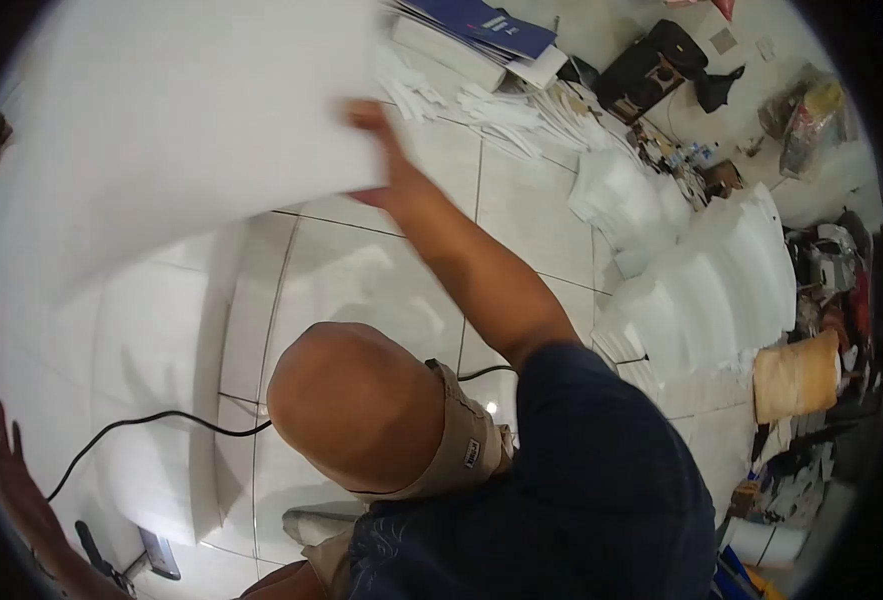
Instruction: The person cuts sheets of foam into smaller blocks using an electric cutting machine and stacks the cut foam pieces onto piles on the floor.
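A large white sheet [211, 110], blurred by motion, fills the upper left of the head view. My right hand [386, 165] grips its right edge, thumb on the near face and the other fingers mostly hidden. At the lower left rim my left hand [16, 490] is open, its fingers spread beside a white surface, apart from the sheet's visible edge. Below the sheet lies a thick white block [156, 400], with a black cable [166, 414] running over it. Near the block's lower end is a metal tool [159, 553] with a dark part beside it.
My bare knee [351, 410] is bent over the tiled floor [361, 290]. Stacked white foam-like pieces [706, 280] stand at the right, white strips [526, 115] at the top. Also there are a blue folder [486, 28], a black case [651, 70] and a tan roll [796, 377].
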Demonstrator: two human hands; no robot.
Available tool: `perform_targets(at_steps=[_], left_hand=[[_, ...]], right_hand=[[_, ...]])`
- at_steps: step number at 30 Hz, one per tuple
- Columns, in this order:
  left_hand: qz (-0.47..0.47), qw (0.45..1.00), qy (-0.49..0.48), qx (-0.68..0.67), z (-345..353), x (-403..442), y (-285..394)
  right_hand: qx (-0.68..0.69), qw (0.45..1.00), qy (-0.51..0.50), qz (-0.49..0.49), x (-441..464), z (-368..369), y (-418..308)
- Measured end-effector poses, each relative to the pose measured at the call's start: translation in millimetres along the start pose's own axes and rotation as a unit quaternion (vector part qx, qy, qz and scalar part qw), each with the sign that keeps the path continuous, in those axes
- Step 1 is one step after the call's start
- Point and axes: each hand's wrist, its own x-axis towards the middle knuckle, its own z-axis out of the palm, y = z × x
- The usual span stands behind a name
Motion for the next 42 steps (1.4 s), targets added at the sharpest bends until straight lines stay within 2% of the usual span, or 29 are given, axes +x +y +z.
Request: perform_targets(at_steps=[1, 2, 3, 5, 7, 8, 10, 11, 13, 14, 15, 17, 21, 26, 28, 31, 35, 37, 38, 39, 41, 42], left_hand=[[-0.017, 0.999, -0.01, 0.029, 34.4, 4.4, 0.4], [-0.034, 0.999, -0.028, 0.024, 56.8, 5.8, -0.6], [-0.025, 0.997, -0.051, 0.058, 77.7, 3.5, 0.3], [-0.064, 0.993, -0.1, 0.007, 110.9, -1.3, 3.2], [-0.119, 0.985, -0.12, -0.04, 137.7, -9.8, 5.8], [-0.122, 0.981, -0.149, -0.035, 142.3, -14.9, -10.4], [-0.111, 0.974, -0.196, -0.01, 154.1, -25.5, -22.6], [-0.126, 0.969, -0.21, 0.017, 156.0, -30.9, -21.7], [-0.139, 0.963, -0.229, 0.03, 159.7, -32.7, -17.3], [-0.141, 0.961, -0.234, 0.031, 161.7, -32.6, -14.9], [-0.141, 0.961, -0.235, 0.051, 161.1, -32.5, -12.5], [-0.143, 0.958, -0.236, 0.072, 160.9, -34.1, -8.3], [-0.119, 0.954, -0.259, 0.095, 166.3, -39.7, -7.5], [-0.108, 0.944, -0.294, 0.106, 168.8, -40.6, -9.1], [-0.11, 0.943, -0.294, 0.111, 167.1, -41.3, -10.1], [-0.099, 0.948, -0.285, 0.102, 159.9, -46.9, -15.9], [-0.07, 0.954, -0.275, 0.096, 143.7, -52.4, -23.1], [-0.079, 0.951, -0.265, 0.136, 128.3, -51.3, -18.0], [-0.081, 0.953, -0.247, 0.155, 116.3, -51.5, -19.6], [-0.015, 0.964, -0.205, 0.168, 100.6, -56.8, -36.2], [-0.05, 0.974, -0.148, 0.162, 85.0, -56.5, -23.2], [-0.091, 0.974, -0.129, 0.161, 75.3, -58.3, -11.8]], right_hand=[[0.05, 0.978, 0.196, 0.045, -61.1, 0.1, -45.2], [0.036, 0.931, 0.363, 0.029, -106.4, -25.5, -65.9], [0.021, 0.915, 0.402, -0.026, -150.4, -75.3, -74.1], [-0.012, 0.86, 0.501, -0.094, -233.9, -114.5, -94.3], [-0.068, 0.809, 0.562, -0.159, -281.6, -109.0, -100.0], [-0.071, 0.805, 0.567, -0.159, -306.8, -120.4, -94.7], [-0.039, 0.731, 0.645, -0.218, -352.2, -163.1, -71.6], [-0.037, 0.727, 0.65, -0.218, -353.1, -166.5, -63.5], [-0.005, 0.66, 0.708, -0.251, -357.4, -173.0, -45.3], [-0.014, 0.681, 0.686, -0.255, -355.1, -180.8, -42.0], [-0.013, 0.679, 0.689, -0.251, -341.6, -179.4, -44.9], [0.01, 0.512, 0.827, -0.231, -291.3, -161.2, -65.7], [0.016, 0.457, 0.859, -0.228, -277.1, -182.9, -81.0], [0.058, 0.469, 0.84, -0.265, -265.4, -188.8, -80.3], [0.069, 0.418, 0.876, -0.232, -261.7, -198.0, -87.5], [0.06, 0.408, 0.889, -0.201, -255.0, -197.6, -98.6], [0.071, 0.43, 0.878, -0.2, -251.0, -180.5, -87.9], [0.043, 0.428, 0.882, -0.19, -286.1, -214.5, -70.6], [-0.015, 0.464, 0.869, -0.168, -300.5, -224.6, -61.7], [-0.068, 0.504, 0.849, -0.141, -307.6, -228.6, -49.9], [-0.165, 0.566, 0.807, 0.021, -323.9, -211.8, -17.6], [-0.203, 0.763, 0.606, 0.097, -357.3, -219.2, -4.5]])
